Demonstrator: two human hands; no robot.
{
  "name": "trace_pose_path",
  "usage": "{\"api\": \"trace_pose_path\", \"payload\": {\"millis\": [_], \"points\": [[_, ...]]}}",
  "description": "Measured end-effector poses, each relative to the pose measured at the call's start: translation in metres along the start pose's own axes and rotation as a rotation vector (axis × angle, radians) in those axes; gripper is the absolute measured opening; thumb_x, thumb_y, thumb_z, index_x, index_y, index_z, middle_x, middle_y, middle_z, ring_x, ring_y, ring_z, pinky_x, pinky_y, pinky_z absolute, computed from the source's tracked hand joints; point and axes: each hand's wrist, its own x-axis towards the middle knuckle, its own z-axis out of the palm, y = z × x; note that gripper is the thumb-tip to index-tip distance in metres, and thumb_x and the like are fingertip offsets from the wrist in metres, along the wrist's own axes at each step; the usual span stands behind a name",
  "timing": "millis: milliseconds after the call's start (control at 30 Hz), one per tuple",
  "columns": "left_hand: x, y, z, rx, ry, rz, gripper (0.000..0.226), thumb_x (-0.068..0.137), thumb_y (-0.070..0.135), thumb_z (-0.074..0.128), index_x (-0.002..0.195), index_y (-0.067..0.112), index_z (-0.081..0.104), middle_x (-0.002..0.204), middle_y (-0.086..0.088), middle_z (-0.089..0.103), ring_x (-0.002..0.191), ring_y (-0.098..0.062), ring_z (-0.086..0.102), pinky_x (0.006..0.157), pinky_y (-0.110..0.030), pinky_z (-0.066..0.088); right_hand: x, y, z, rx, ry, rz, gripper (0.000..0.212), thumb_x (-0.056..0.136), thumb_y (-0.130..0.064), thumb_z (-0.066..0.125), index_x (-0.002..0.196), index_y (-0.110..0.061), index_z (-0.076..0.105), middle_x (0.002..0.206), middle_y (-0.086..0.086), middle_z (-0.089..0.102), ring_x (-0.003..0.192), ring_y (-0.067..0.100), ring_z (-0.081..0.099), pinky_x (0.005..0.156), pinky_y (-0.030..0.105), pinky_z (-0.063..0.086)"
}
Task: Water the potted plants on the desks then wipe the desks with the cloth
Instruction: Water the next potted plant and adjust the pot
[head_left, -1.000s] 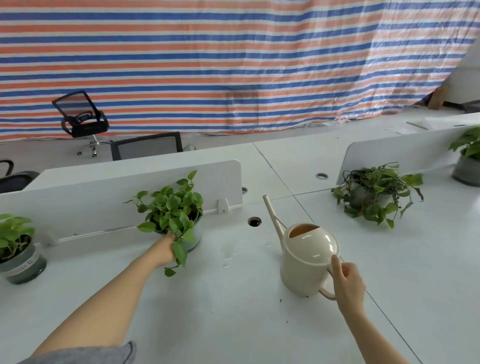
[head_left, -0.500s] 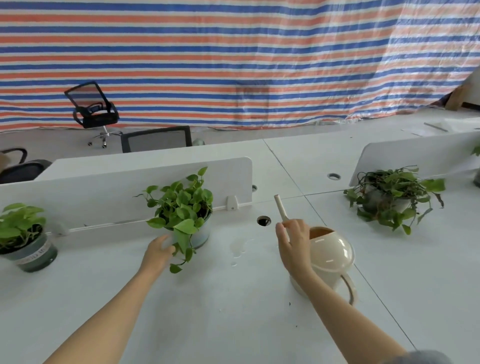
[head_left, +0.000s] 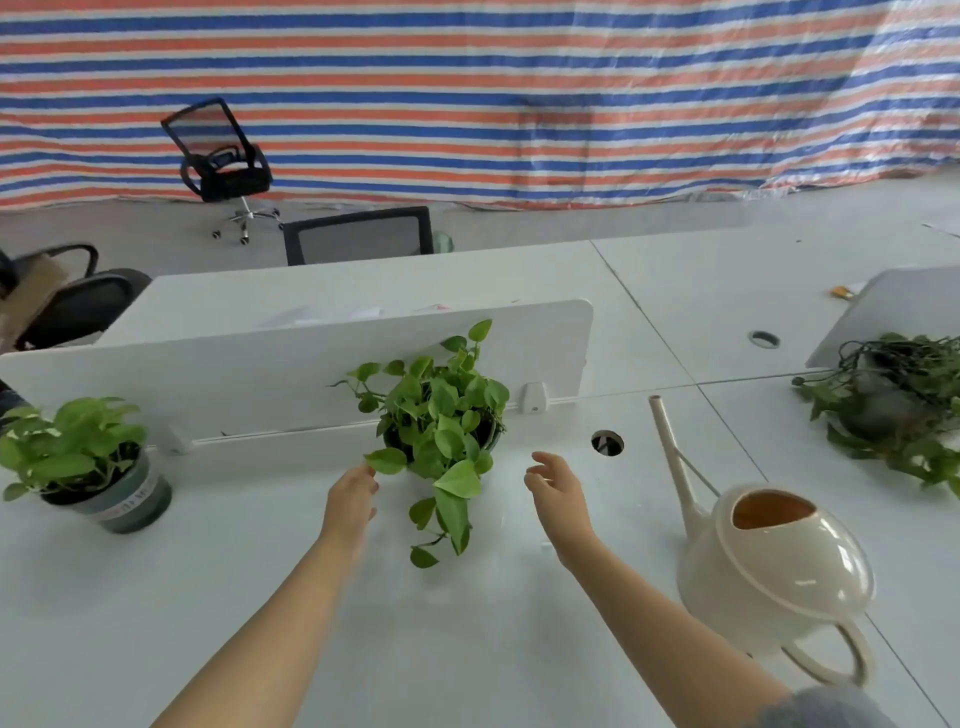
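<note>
Flanking the middle potted pothos (head_left: 441, 421), both hands are reaching in from the near edge of the white desk (head_left: 467, 649). Item, left hand (head_left: 350, 499): lying just beside the pot's left flank with fingers extended under a low leaf, grasping nothing; whether the fingertips are touching the pot cannot be told. Item, right hand (head_left: 556, 488): hovering apart from the pot on its right side, fingers loosely spread and released, holding nothing. Item, pothos: standing upright against the white divider panel (head_left: 260, 379), one stem trailing down toward the person. Item, cream watering can (head_left: 774, 566): standing upright on the desk to the right of the right forearm, untouched, spout rising toward the far side, handle facing the person; its fill level cannot be read. Item, left potted plant (head_left: 78, 457): sitting near the left edge, well apart from the hands. Item, trailing plant (head_left: 893, 405): sprawling at the far right, beyond the cable hole (head_left: 607, 442). Cloth: not in view. Judged step: the watering phase, with the hands apparently preparing to steady or reposition the middle pot. Next move, as judged: closing both palms on the pot's sides below the foliage without crushing the hanging stem, then the right hand going to the can's handle; wiping is awaiting its turn.
</note>
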Motion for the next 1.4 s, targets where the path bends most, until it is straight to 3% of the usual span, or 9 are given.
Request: {"api": "trace_pose_path", "payload": {"millis": [300,467,667,800,1033,1100,1200,1267,1400], "points": [[0.062,0.020,0.026,-0.494,-0.084,-0.105,0.024,0.093,0.014,0.039,0.099,0.006,0.061,0.085,-0.009,0.059,0.083,-0.023,0.056,0.084,-0.036,0.046,0.038,-0.006,0.032,0.136,0.053,0.021,0.046,0.091,-0.004,0.037,0.135,-0.019,0.037,0.114,0.002,0.058,0.110,0.022,0.054,0.100,0.039,0.041],[0.069,0.017,0.029,-0.491,-0.183,-0.054,0.035,0.090,0.025,0.026,0.064,0.016,0.047,0.056,0.001,0.057,0.070,-0.017,0.049,0.064,-0.029,0.041,0.038,0.001,0.046,0.145,0.072,-0.047,0.045,0.094,-0.015,0.039,0.138,-0.023,0.033,0.106,0.003,0.062,0.109,0.020,0.055,0.102,0.037,0.038],[0.043,-0.001,0.023,-0.355,-0.215,0.080,0.048,0.093,0.027,0.014,0.099,0.016,0.061,0.093,-0.002,0.066,0.095,-0.019,0.052,0.088,-0.034,0.040,0.049,-0.007,0.028,0.149,-0.076,0.026,0.052,0.098,-0.044,0.022,0.146,-0.029,0.011,0.137,0.000,0.047,0.138,0.024,0.029,0.116,0.046,0.017],[0.028,-0.018,0.004,-0.403,-0.218,0.000,0.055,0.095,0.035,0.011,0.140,0.014,0.036,0.135,-0.011,0.049,0.131,-0.023,0.039,0.114,-0.043,0.019,0.044,-0.012,0.017,0.161,-0.110,0.058,0.057,0.094,-0.055,0.013,0.147,-0.033,0.013,0.144,0.003,0.042,0.140,0.022,0.024,0.115,0.045,0.014],[0.041,0.002,0.020,-0.358,-0.234,0.000,0.051,0.095,0.041,0.011,0.124,0.021,0.048,0.139,-0.005,0.047,0.135,-0.019,0.036,0.114,-0.041,0.021,0.025,-0.009,0.033,0.291,-0.066,0.048,0.039,0.097,-0.039,0.030,0.133,-0.024,0.038,0.122,-0.002,0.043,0.112,0.014,0.044,0.091,0.024,0.038],[0.041,0.002,0.028,-0.350,-0.232,0.007,0.052,0.095,0.044,0.010,0.116,0.023,0.053,0.134,-0.007,0.051,0.133,-0.022,0.039,0.115,-0.041,0.023,0.022,-0.007,0.037,0.284,-0.080,0.032,0.049,0.096,-0.044,0.031,0.141,-0.026,0.029,0.133,-0.006,0.039,0.120,0.012,0.039,0.099,0.025,0.035],[0.027,-0.004,0.032,-0.317,-0.211,0.036,0.059,0.096,0.047,0.007,0.136,0.021,0.041,0.145,-0.001,0.041,0.138,-0.017,0.031,0.118,-0.044,0.017,0.020,-0.005,0.038,0.281,-0.104,0.007,0.065,0.087,-0.060,0.036,0.142,-0.028,0.025,0.135,-0.004,0.044,0.126,0.015,0.039,0.106,0.033,0.034],[0.012,-0.010,0.035,-0.246,-0.199,0.057,0.055,0.098,0.045,0.007,0.144,0.024,0.027,0.146,0.008,0.034,0.140,-0.010,0.024,0.117,-0.039,0.012,0.019,-0.012,0.038,0.274,-0.111,0.006,0.038,0.096,-0.044,0.029,0.133,-0.036,0.033,0.113,0.002,0.057,0.110,0.019,0.053,0.084,0.025,0.050],[-0.023,-0.034,0.042,0.005,-0.220,0.068,0.054,0.100,0.039,0.020,0.149,0.023,0.005,0.157,0.008,0.007,0.145,-0.011,0.008,0.117,-0.034,0.008,0.023,-0.023,0.032,0.254,-0.117,0.032,0.059,0.096,-0.051,0.017,0.148,-0.025,0.010,0.154,0.000,0.020,0.141,0.020,0.024,0.110,0.035,0.024]]}}
